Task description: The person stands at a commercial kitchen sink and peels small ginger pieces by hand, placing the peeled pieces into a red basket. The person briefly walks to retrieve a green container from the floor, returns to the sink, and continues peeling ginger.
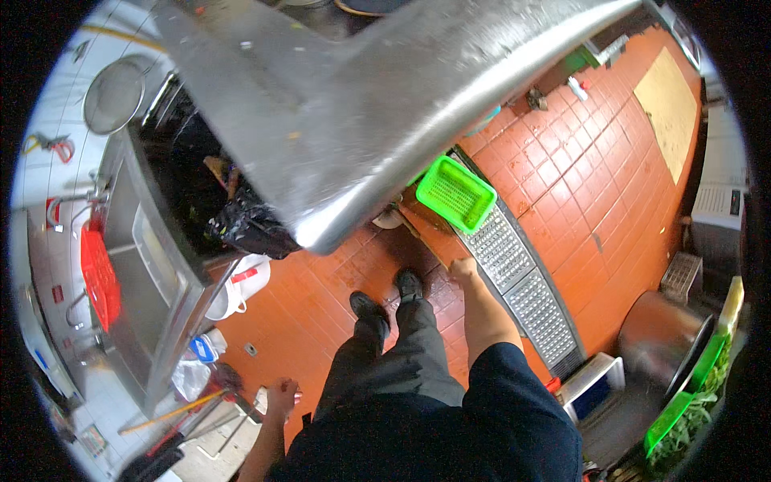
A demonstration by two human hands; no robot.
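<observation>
My right hand [462, 270] is closed around the end of a thin brown handle [424, 238], which slants up and left beneath the steel counter. A pale rounded thing [387, 219] shows at its far end, partly hidden by the counter edge. Beyond that hand, a bright green plastic basket [456, 194] sits over a metal floor drain grate [521, 289]. My left hand [283, 397] hangs low on the left with bent fingers, beside a small whitish thing; whether it holds anything is unclear. My two dark shoes stand on the red tiled floor between the hands.
A stainless steel counter [361, 120] spans the top. Left are a steel sink [126, 253], a red basket [99, 277], a black bag [256, 223], a white bucket [250, 283] and long-handled tools. At right stand a large steel pot [659, 337] and green crates of leafy vegetables [683, 425].
</observation>
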